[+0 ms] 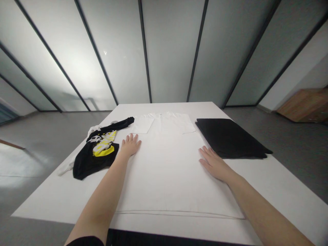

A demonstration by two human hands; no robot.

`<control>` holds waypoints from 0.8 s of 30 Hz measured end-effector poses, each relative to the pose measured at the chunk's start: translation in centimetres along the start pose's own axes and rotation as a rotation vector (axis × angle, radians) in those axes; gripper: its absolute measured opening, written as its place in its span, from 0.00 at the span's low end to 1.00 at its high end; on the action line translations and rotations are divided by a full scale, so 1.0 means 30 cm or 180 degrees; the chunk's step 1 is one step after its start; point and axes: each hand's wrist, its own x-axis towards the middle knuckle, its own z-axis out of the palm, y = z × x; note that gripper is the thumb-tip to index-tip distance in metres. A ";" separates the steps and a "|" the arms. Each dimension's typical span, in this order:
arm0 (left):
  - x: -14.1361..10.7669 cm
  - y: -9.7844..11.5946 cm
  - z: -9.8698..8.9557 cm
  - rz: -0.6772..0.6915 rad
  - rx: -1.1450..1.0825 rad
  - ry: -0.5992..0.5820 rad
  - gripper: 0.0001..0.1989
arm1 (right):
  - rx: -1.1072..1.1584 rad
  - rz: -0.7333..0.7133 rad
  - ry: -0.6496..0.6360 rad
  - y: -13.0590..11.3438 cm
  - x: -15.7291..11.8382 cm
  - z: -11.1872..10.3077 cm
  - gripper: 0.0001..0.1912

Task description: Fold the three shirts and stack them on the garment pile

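Note:
A white T-shirt (166,171) lies spread flat on the white table (276,184), its hem towards me and its sleeves at the far end. On the shirt's left edge, below the left sleeve, my left hand (130,145) rests palm down with fingers spread. My right hand (214,164) lies flat on the right edge, its fingers apart and pointing up and left. Neither hand holds anything. Just right of my right hand is a flat stack of black folded cloth (230,138).
Left of my left hand lies a crumpled black garment (85,160) with a yellow and white print, with white cloth (67,167) partly under it. Frosted glass panels (170,51) stand behind the table. A wooden piece of furniture (304,105) is at the far right.

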 end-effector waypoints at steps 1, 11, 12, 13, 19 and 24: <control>-0.008 0.000 0.002 -0.0025 0.0012 -0.0001 0.33 | 0.0101 -0.0051 -0.0011 0.007 -0.001 -0.008 0.34; -0.027 0.026 -0.006 -0.0137 -0.0125 0.0099 0.29 | 0.0387 -0.0009 0.0334 -0.009 0.014 -0.060 0.24; -0.029 0.023 -0.003 -0.0133 -0.0123 0.0095 0.30 | 0.0333 0.0056 0.0359 -0.006 0.014 -0.064 0.24; -0.033 0.019 0.000 -0.0128 -0.0115 0.0104 0.30 | 0.0280 0.0117 0.0367 -0.004 0.013 -0.069 0.24; -0.082 0.003 0.011 -0.0175 -0.0001 0.0176 0.30 | 0.0329 0.0467 0.0260 -0.025 -0.005 -0.097 0.25; -0.112 0.004 0.005 -0.0256 0.0038 0.0129 0.30 | 0.0435 0.0913 0.0104 -0.055 -0.015 -0.111 0.25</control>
